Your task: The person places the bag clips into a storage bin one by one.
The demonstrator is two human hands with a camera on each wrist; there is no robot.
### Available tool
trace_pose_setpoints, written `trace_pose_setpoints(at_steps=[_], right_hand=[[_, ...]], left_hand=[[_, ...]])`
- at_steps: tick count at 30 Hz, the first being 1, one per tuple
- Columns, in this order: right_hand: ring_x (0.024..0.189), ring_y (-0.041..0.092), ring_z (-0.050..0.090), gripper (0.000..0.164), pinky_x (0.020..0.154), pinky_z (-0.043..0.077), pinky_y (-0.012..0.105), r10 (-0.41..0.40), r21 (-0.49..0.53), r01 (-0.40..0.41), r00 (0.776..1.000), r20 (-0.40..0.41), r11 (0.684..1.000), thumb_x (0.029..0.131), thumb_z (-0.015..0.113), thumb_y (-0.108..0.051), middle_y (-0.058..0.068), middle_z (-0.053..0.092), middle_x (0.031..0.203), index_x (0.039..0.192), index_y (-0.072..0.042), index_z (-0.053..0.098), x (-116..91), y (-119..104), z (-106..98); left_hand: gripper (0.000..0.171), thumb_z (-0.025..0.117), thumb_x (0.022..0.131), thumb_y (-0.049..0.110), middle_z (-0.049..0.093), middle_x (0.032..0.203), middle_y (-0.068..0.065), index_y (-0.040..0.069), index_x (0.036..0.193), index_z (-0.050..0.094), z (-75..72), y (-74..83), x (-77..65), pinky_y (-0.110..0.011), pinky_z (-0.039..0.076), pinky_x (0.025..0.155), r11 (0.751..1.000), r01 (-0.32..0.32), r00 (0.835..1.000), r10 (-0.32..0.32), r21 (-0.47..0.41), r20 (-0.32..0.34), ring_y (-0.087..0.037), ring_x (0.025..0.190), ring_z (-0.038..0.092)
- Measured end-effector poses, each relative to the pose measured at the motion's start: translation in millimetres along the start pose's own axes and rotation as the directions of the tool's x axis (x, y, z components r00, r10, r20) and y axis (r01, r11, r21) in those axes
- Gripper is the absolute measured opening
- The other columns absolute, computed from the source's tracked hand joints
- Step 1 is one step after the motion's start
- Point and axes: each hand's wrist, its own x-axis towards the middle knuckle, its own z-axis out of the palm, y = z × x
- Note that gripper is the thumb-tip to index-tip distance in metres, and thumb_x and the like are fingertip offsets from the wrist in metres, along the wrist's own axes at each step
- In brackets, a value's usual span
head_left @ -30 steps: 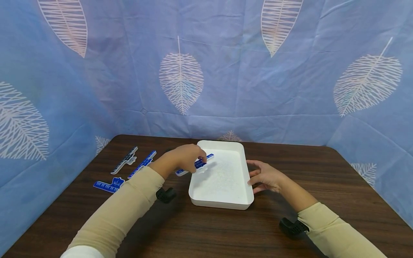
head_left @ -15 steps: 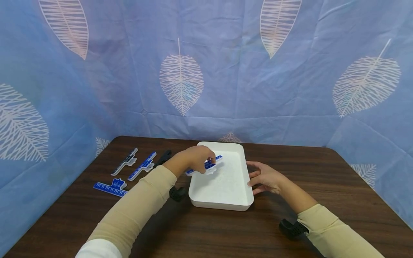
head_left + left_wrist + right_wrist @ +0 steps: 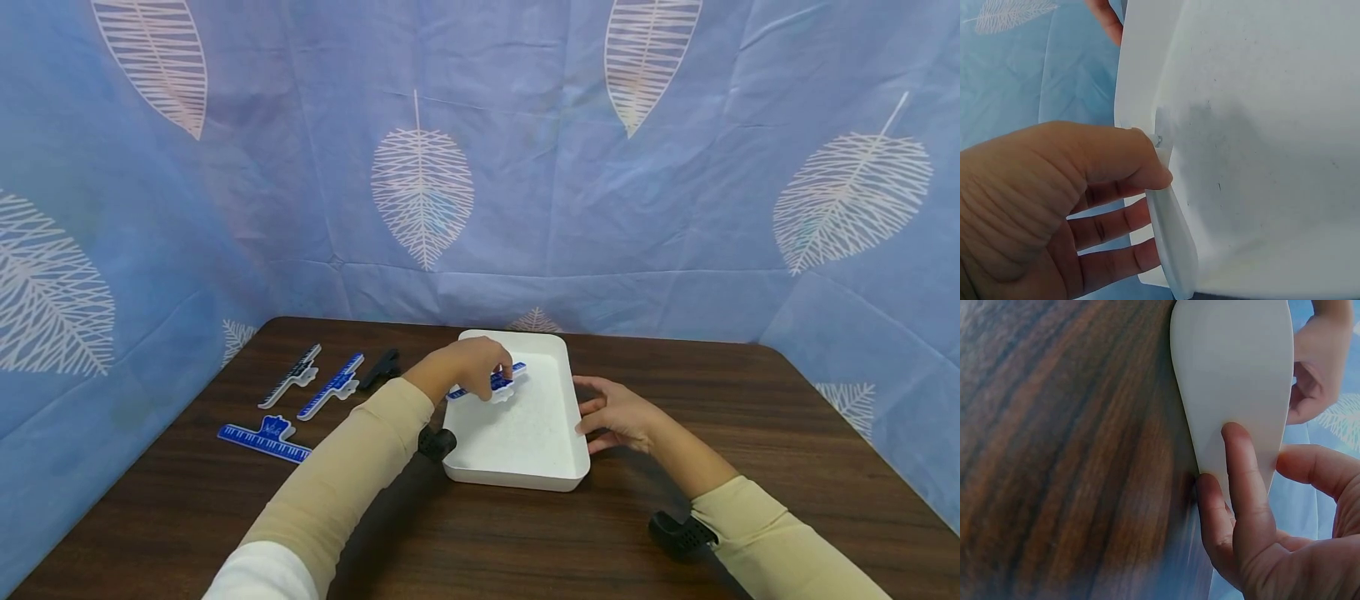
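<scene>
My left hand [image 3: 476, 367] pinches a blue-and-white music clip [image 3: 519, 370] over the left part of a white tray [image 3: 525, 442]. In the left wrist view, the thumb and fingers grip the clip [image 3: 1172, 244] by its middle, and its pale side faces the camera. Part of the clip is hidden behind the fingers. At the tray's right side, my right hand [image 3: 618, 414] rests its fingers on the outer wall. The right wrist view has extended fingers [image 3: 1244, 475] against that wall and the thumb touching the rim.
Left of the tray, on the dark wooden table [image 3: 525, 542], lie a black-and-white clip [image 3: 292, 377], a blue clip [image 3: 332, 386], a black clip [image 3: 381, 369] and, nearer, another blue clip [image 3: 266, 437]. A blue leaf-print cloth [image 3: 510, 167] hangs behind.
My left hand has moved right, carrying the music clip from across the tray's left rim to over its inside. The black clip on the table has come into view. My right hand stays put.
</scene>
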Motion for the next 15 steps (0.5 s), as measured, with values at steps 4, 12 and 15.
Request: trace_pose_setpoints(at_steps=[4, 12, 15], right_hand=[[0.09, 0.038, 0.058, 0.087, 0.064, 0.049, 0.048, 0.004, -0.002, -0.004, 1.0, -0.004, 1.0, 0.071, 0.061, 0.011, 0.032, 0.045, 0.118, 0.141, -0.009, 0.012, 0, 0, 0], [0.09, 0.038, 0.058, 0.087, 0.064, 0.049, 0.048, 0.0, -0.002, 0.0, 1.0, 0.005, 1.0, 0.071, 0.061, 0.01, 0.032, 0.045, 0.118, 0.141, -0.009, 0.013, 0, -1, 0], [0.09, 0.038, 0.058, 0.086, 0.064, 0.049, 0.048, 0.0, 0.0, 0.0, 1.0, 0.003, 1.0, 0.072, 0.06, 0.011, 0.032, 0.045, 0.118, 0.141, -0.009, 0.012, 0, -1, 0]], left_hand=[[0.041, 0.073, 0.067, 0.01, 0.055, 0.102, 0.004, 0.026, 0.103, 0.063, -1.5, 2.5, 4.4, -0.028, 0.046, 0.065, 0.999, 0.038, 0.999, -0.038, -0.037, 0.017, -0.014, 0.086, 0.049], [0.04, 0.069, 0.071, 0.008, 0.053, 0.107, 0.003, 0.025, 0.106, 0.062, -1.3, 4.2, 12.8, -0.028, 0.047, 0.056, 0.993, 0.085, 0.996, -0.082, -0.079, 0.038, -0.015, 0.083, 0.051], [0.04, 0.068, 0.072, 0.008, 0.053, 0.108, 0.002, 0.025, 0.108, 0.061, -0.1, 4.5, 16.0, -0.028, 0.047, 0.054, 0.993, 0.093, 0.995, -0.089, -0.076, 0.048, -0.016, 0.082, 0.052]])
